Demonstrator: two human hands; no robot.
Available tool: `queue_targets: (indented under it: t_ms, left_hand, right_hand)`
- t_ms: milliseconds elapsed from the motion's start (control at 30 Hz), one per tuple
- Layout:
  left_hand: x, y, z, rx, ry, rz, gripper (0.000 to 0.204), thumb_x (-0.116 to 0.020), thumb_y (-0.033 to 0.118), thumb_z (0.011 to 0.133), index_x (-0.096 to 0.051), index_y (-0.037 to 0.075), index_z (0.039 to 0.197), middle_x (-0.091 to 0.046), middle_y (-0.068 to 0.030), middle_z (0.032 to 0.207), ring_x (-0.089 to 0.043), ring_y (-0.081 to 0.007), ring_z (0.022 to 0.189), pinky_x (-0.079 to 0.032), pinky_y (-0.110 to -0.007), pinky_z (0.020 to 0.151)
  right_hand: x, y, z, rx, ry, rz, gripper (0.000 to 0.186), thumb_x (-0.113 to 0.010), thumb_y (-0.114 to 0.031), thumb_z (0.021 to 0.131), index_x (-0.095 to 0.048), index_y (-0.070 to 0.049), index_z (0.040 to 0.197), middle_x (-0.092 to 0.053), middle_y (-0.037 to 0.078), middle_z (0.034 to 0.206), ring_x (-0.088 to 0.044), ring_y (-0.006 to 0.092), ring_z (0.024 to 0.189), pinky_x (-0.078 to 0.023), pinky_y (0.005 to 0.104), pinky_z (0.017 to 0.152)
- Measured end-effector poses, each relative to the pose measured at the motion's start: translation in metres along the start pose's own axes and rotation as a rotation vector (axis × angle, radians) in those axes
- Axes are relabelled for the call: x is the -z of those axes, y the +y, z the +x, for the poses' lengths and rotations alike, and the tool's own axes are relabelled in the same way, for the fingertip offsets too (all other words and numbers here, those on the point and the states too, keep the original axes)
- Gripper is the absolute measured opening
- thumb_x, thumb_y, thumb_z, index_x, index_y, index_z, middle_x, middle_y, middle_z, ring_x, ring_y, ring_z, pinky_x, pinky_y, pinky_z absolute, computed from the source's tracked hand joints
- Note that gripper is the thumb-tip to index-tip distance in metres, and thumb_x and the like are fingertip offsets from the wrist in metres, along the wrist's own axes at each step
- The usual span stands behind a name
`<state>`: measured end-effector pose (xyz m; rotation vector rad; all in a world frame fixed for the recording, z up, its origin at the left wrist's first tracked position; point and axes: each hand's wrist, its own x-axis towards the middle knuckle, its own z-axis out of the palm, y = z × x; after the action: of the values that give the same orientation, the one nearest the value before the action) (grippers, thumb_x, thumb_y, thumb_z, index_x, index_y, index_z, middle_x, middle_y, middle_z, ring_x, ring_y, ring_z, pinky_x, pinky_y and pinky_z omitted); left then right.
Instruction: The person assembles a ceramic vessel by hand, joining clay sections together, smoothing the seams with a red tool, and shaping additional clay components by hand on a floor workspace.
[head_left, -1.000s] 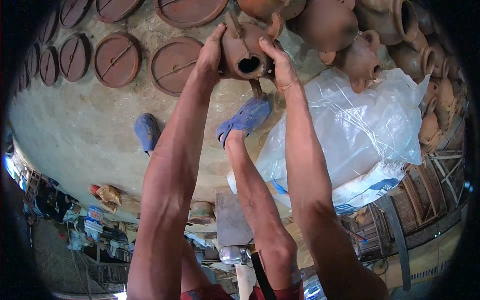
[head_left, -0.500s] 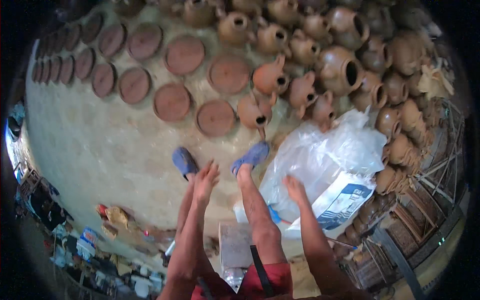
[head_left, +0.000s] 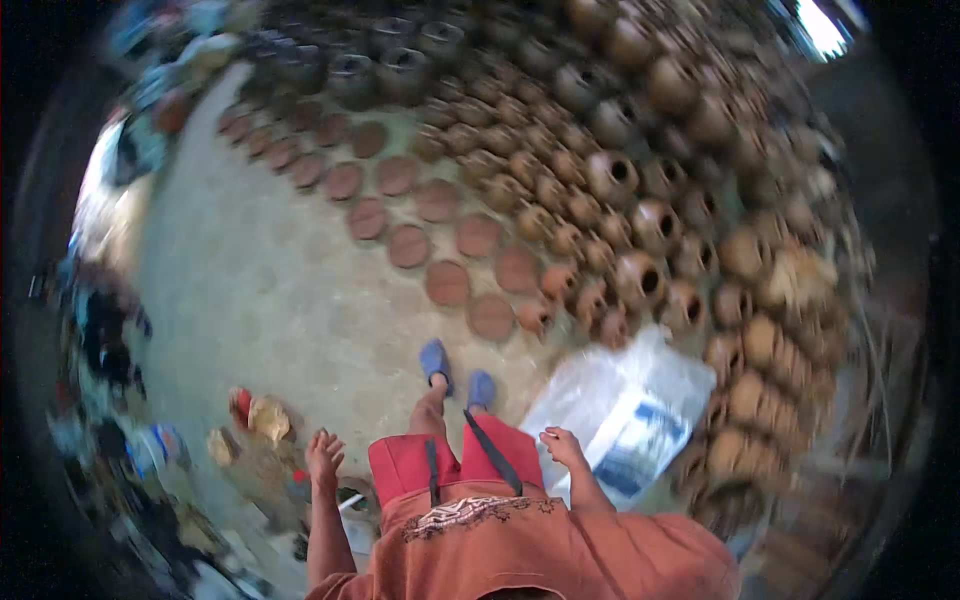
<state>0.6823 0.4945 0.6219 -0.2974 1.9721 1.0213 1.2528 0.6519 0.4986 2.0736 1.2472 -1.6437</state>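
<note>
My left hand (head_left: 324, 455) hangs beside my left hip over the floor, fingers apart and holding nothing. On the other side, my right hand (head_left: 563, 446) is loosely open with nothing visible in it, near the clear plastic sheet (head_left: 580, 385). A white and blue printed sack (head_left: 640, 445) lies on that plastic. Ahead of my feet, round flat reddish clay discs (head_left: 491, 317) lie in rows on the floor. Beyond and to the right stand many brown clay pots (head_left: 640, 280) with round mouths.
A pale floor (head_left: 270, 300) spreads ahead and left. Stacked clay ware (head_left: 745, 400) lines the right side. A torn tan piece (head_left: 270, 418) and a red item (head_left: 240, 405) lie at left, near blurred clutter (head_left: 105, 340). Dark pots (head_left: 405, 75) stand far back.
I have risen from a seated posture to standing, so the view is higher and takes in more pots. My hands have moved apart, down to my sides, and my feet are closer together.
</note>
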Motion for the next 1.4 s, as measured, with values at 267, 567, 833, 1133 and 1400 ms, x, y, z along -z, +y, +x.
queue_targets:
  t_ms: [267, 567, 833, 1133, 1400]
  left_hand:
    - [0.068, -0.233, -0.117, 0.245, 0.009, -0.245, 0.039, -0.065, 0.033, 0.099, -0.061, 0.012, 0.132, -0.066, -0.0045, 0.106, -0.061, -0.0191, 0.082, -0.054, -0.042, 0.070]
    - [0.042, -0.343, -0.192, 0.391, 0.276, -0.652, 0.036, -0.068, 0.037, 0.095, -0.067, 0.016, 0.124, -0.065, 0.0014, 0.093, -0.061, -0.0146, 0.071, -0.051, -0.037, 0.065]
    - [0.116, -0.417, -0.180, 0.386, 0.421, -1.017, 0.028, -0.070, 0.035, 0.093, -0.069, 0.016, 0.114, -0.063, 0.0046, 0.088, -0.058, -0.0109, 0.066, -0.049, -0.039, 0.060]
    - [0.237, -0.431, -0.143, 0.373, 0.702, -1.222, 0.034, -0.069, 0.035, 0.091, -0.067, 0.016, 0.119, -0.065, 0.0007, 0.093, -0.066, -0.0173, 0.075, -0.052, -0.036, 0.061]
    - [0.292, -0.414, -0.067, 0.331, 0.792, -1.408, 0.043, -0.067, 0.039, 0.096, -0.063, 0.018, 0.133, -0.069, -0.0032, 0.106, -0.069, -0.0196, 0.086, -0.055, -0.038, 0.069]
  right_hand:
    - [0.076, -0.168, 0.020, 0.386, 0.134, 0.000, 0.047, -0.067, -0.026, 0.099, -0.055, -0.004, 0.139, -0.069, 0.008, 0.099, -0.066, 0.0172, 0.067, -0.051, 0.0309, 0.047]
    - [0.044, -0.191, -0.001, 0.632, -0.340, -0.750, 0.026, -0.072, -0.025, 0.093, -0.071, 0.001, 0.097, -0.072, 0.011, 0.083, -0.070, 0.0204, 0.073, -0.055, 0.0382, 0.061]
    - [-0.143, -0.278, -0.009, 1.051, -0.595, -1.269, 0.027, -0.071, -0.026, 0.093, -0.072, 0.001, 0.099, -0.073, 0.013, 0.086, -0.070, 0.0220, 0.075, -0.056, 0.0382, 0.066]
    - [-0.400, -0.405, -0.152, 0.684, -0.462, -1.102, 0.040, -0.068, -0.026, 0.096, -0.068, 0.001, 0.127, -0.073, 0.011, 0.097, -0.069, 0.0226, 0.074, -0.055, 0.0379, 0.065]
    - [-0.572, -0.523, -0.133, 0.743, -0.838, -1.478, 0.053, -0.069, -0.037, 0.095, -0.059, -0.007, 0.138, -0.067, 0.007, 0.103, -0.065, 0.0190, 0.081, -0.054, 0.0376, 0.066]
